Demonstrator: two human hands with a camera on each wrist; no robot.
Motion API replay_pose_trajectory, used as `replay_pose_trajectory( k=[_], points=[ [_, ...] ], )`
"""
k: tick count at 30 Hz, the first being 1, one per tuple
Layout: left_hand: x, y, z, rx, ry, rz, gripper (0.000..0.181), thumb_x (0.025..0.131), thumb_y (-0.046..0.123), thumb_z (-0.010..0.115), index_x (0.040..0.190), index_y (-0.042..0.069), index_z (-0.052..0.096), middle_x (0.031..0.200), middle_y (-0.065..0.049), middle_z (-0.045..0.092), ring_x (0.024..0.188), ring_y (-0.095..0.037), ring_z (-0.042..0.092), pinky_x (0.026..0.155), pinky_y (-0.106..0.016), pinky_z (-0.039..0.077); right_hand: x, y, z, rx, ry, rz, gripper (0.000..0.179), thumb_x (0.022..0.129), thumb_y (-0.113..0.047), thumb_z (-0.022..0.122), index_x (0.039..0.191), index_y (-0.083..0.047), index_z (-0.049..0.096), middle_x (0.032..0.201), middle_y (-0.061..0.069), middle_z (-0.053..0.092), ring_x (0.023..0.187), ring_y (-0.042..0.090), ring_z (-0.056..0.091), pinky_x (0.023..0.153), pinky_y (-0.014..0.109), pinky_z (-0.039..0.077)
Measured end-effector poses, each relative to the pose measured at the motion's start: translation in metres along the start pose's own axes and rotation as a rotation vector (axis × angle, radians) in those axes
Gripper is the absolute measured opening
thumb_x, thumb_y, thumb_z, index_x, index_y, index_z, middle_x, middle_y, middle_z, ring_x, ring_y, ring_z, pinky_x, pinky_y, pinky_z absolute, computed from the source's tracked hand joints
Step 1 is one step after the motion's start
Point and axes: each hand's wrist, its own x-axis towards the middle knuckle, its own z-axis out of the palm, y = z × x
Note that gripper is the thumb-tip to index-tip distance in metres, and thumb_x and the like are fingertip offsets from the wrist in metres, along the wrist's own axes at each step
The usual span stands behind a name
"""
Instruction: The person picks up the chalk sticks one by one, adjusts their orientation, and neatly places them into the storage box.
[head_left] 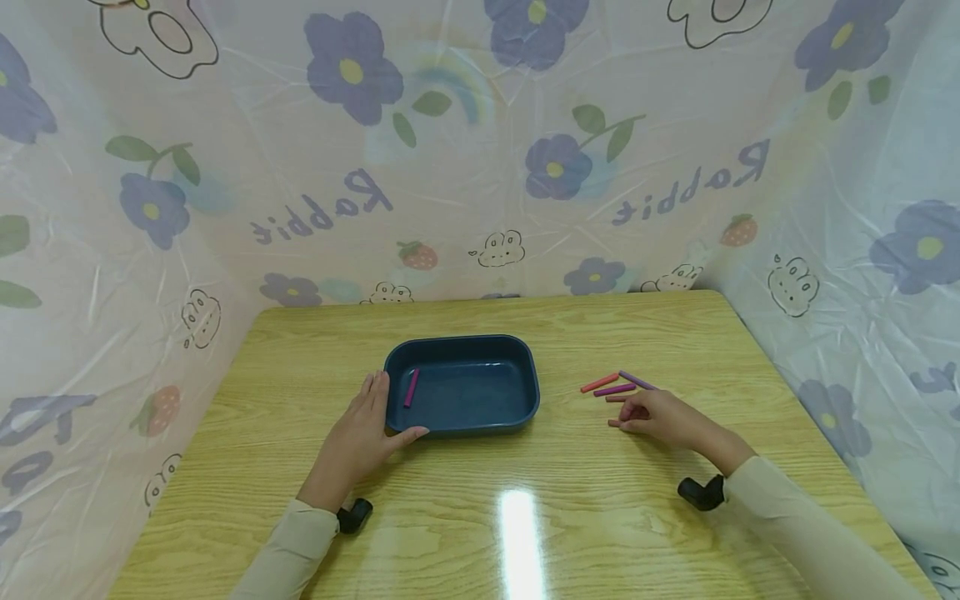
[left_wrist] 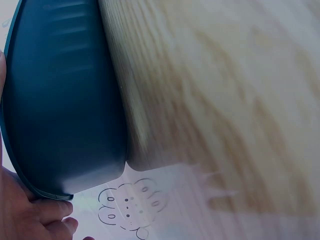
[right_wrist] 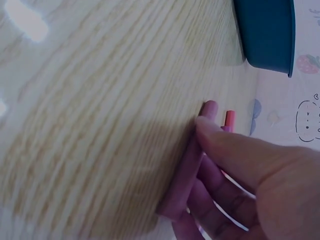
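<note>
A dark blue rectangular tray (head_left: 465, 425) sits on the table with one magenta stick (head_left: 412, 388) inside, near its left end. My left hand (head_left: 362, 433) rests against the tray's left side, fingers along the wall and thumb at the front rim. To the tray's right, my right hand (head_left: 663, 419) pinches a reddish-brown stick (right_wrist: 186, 172) between thumb and fingers, low over the wood. Just beyond that hand lie an orange-red stick (head_left: 600, 382), a magenta-purple stick (head_left: 614, 389), a violet stick (head_left: 637, 380) and another brownish-red stick (head_left: 618, 398), partly covered by the fingers.
The wood-grain table (head_left: 435, 517) reaches back to a patterned curtain (head_left: 465, 167) with flowers and rabbits, which also hangs at both sides. Black wrist mounts (head_left: 701, 493) stick out below both sleeves. A bright light reflection (head_left: 520, 542) shows at the table's front.
</note>
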Motion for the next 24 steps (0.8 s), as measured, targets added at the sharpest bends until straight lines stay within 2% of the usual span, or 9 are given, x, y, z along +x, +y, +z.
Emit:
replay_pose_trajectory(
  k=[6, 16, 21, 24],
  points=[
    [-0.0002, 0.0005, -0.0004, 0.005, 0.0, -0.002, 0.112, 0.076, 0.082, 0.035, 0.149, 0.003, 0.006, 0.154, -0.016, 0.01, 0.141, -0.03, 0.006, 0.108, -0.049, 0.022, 0.0007, 0.0002, -0.0015, 0.019, -0.044, 0.01, 0.005, 0.087, -0.018, 0.066, 0.084, -0.014, 0.066, 0.085, -0.007, 0.06, 0.073, 0.006, 0.052, 0.063, 0.025, 0.045],
    [-0.0001, 0.0005, -0.0003, 0.002, -0.003, -0.001, 0.111, 0.076, 0.081, 0.035, 0.149, 0.003, 0.004, 0.154, -0.015, 0.009, 0.141, -0.029, 0.005, 0.108, -0.049, 0.022, 0.0033, 0.0016, -0.001, 0.104, -0.1, 0.061, 0.008, 0.088, -0.016, 0.065, 0.085, -0.01, 0.062, 0.078, -0.003, 0.058, 0.068, 0.01, 0.053, 0.064, 0.025, 0.047],
    [-0.0004, 0.0007, -0.001, 0.0, -0.005, 0.0, 0.111, 0.076, 0.081, 0.035, 0.149, 0.003, 0.004, 0.154, -0.014, 0.007, 0.141, -0.028, 0.004, 0.108, -0.049, 0.022, 0.0035, 0.0022, -0.0018, 0.105, -0.099, 0.025, 0.006, 0.088, -0.015, 0.064, 0.086, -0.01, 0.062, 0.082, -0.003, 0.058, 0.071, 0.01, 0.053, 0.063, 0.026, 0.046],
    [-0.0005, 0.0004, -0.0009, 0.003, -0.002, -0.001, 0.111, 0.076, 0.081, 0.035, 0.149, 0.003, 0.004, 0.154, -0.014, 0.008, 0.141, -0.028, 0.004, 0.108, -0.049, 0.022, 0.0041, 0.0028, -0.0016, 0.141, -0.112, 0.037, 0.007, 0.089, -0.014, 0.063, 0.086, -0.008, 0.063, 0.081, -0.001, 0.059, 0.072, 0.011, 0.054, 0.064, 0.025, 0.046]
  ],
)
